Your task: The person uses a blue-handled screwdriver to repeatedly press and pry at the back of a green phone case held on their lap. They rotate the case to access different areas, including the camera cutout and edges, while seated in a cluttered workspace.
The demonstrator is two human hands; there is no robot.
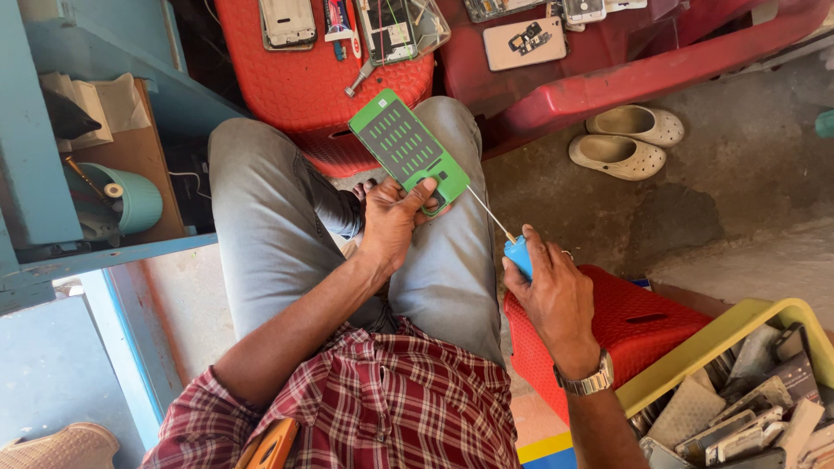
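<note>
My left hand (391,217) grips the near end of a flat green circuit board (407,148) with rows of dark parts, held over my knee. My right hand (550,291) holds a screwdriver with a blue handle (519,255). Its thin metal shaft (489,214) points up and left toward the board's lower corner. I sit with crossed legs in grey trousers (261,234) and a red checked shirt. A metal watch (586,380) is on my right wrist.
A red plastic stool (300,82) ahead carries opened phones and tools. Another red stool (634,321) stands at my right. A yellow crate (738,399) of phone parts sits at lower right. Two pale clogs (625,143) lie on the concrete floor. Blue shelving (61,174) stands left.
</note>
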